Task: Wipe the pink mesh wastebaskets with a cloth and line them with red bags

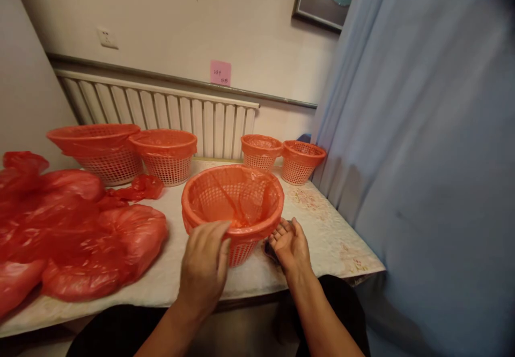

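Note:
A red plastic wastebasket (pixel 233 244) with lattice sides stands at the table's front, tilted slightly. A thin red plastic bag (pixel 257 191) lines it and is folded over its rim. My left hand (pixel 204 263) is closed on the front left of that rim, with the fingers over the edge and the thumb outside. At the basket's right side, my right hand (pixel 292 247) is open, palm up, its fingertips close to the wall below the rim. Whether they touch it I cannot tell. A small dark item (pixel 271 252), partly hidden, lies by the right fingers.
Filled red plastic bags (pixel 96 239) heap up on the left. Several lined red baskets (pixel 169 156) stand along the back before a white radiator (pixel 161 108). A blue curtain (pixel 414 148) hangs at the right, beside the cloth-covered table (pixel 333 228).

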